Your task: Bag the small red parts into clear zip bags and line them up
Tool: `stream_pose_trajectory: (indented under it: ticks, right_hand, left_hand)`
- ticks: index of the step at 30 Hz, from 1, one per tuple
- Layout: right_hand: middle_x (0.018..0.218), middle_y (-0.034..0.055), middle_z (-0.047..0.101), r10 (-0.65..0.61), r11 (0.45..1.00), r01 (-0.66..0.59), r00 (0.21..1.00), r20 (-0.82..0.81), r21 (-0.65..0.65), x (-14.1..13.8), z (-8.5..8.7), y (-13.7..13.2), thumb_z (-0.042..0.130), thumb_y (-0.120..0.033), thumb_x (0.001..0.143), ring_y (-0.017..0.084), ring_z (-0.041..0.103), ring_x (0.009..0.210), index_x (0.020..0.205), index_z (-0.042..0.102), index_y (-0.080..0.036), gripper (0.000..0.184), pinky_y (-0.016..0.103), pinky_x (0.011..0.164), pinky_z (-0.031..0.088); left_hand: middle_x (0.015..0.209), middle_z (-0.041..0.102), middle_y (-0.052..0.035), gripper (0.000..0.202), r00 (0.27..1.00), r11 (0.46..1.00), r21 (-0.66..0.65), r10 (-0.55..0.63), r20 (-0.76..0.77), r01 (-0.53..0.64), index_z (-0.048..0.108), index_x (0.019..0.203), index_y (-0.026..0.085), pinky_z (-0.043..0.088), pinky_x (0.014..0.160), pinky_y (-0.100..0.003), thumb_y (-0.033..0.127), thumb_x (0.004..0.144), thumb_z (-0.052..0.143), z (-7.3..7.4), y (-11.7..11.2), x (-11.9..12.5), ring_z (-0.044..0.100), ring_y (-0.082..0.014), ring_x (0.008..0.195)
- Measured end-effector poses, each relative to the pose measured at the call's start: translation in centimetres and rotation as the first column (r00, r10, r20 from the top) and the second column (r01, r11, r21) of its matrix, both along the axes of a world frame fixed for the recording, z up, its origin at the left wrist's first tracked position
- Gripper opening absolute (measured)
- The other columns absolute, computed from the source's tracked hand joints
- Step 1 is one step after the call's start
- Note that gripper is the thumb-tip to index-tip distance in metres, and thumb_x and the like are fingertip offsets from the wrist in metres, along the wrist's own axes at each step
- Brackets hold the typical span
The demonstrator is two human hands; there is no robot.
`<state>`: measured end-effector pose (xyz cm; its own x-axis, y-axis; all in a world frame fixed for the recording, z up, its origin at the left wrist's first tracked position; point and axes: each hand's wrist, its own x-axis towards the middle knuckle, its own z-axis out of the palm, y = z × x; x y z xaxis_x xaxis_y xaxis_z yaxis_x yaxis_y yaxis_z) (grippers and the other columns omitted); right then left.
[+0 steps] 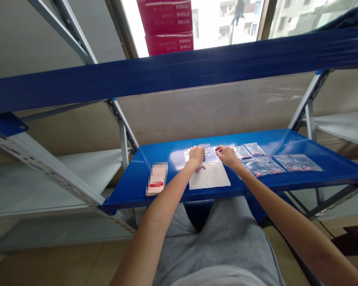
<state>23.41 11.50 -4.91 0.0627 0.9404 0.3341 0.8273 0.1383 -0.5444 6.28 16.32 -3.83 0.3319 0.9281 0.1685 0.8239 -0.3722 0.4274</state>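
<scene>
My left hand is closed in a loose fist over a small clear plastic bag lying on the blue metal shelf. My right hand pinches the same bag from its right side. Just in front of both hands lies a white sheet with a few small red pieces near its top left corner.
Several small clear bags with red contents lie in rows to the right of my hands. A flat packet with a blurred label sits at the shelf's left front. A blue beam crosses overhead, with slanted grey braces either side.
</scene>
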Motion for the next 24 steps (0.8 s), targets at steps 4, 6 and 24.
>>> stream_pose_trajectory:
  ticks: [4, 6, 24]
  right_hand:
    - [0.1, 0.013, 0.078, -0.029, 0.998, 0.034, 0.995, -0.098, 0.053, -0.3, 0.2, -0.8, 0.054, -0.028, 0.097, 0.024, 0.073, 0.087, 0.123, 0.067, -0.013, 0.033, 0.032, 0.08, 0.051]
    - [0.098, 0.0115, 0.077, -0.016, 0.995, 0.034, 0.981, -0.196, 0.092, -0.5, 0.6, -1.4, 0.054, -0.037, 0.097, 0.024, 0.073, 0.085, 0.132, 0.061, -0.016, 0.041, 0.034, 0.078, 0.052]
    - [0.078, 0.0067, 0.075, 0.238, 0.971, -0.208, 0.747, -0.621, 0.122, -6.4, 2.9, -9.1, 0.069, -0.058, 0.084, 0.026, 0.077, 0.074, 0.084, 0.052, -0.023, 0.039, 0.029, 0.056, 0.056]
  left_hand:
    - [0.112, 0.069, -0.0152, 0.027, 0.999, 0.99, 0.136, -0.031, -0.017, 0.033, 0.076, 0.095, 0.018, 0.045, 0.098, -0.04, 0.006, 0.092, 0.053, 1.0, -1.6, -0.7, 0.059, -0.0291, 0.114]
    - [0.117, 0.066, -0.0127, 0.029, 0.997, 0.968, 0.24, -0.072, 0.013, 0.066, 0.074, 0.102, 0.02, 0.047, 0.094, -0.036, 0.009, 0.097, 0.048, 1.5, -2.9, -1.5, 0.057, -0.0261, 0.116]
    - [0.148, 0.054, -0.0201, 0.082, 0.983, 0.953, 0.297, -0.111, 0.143, 0.064, 0.041, 0.151, 0.016, 0.046, 0.109, -0.056, 0.045, 0.083, 0.078, 3.3, -14.7, -4.9, 0.052, -0.0373, 0.137]
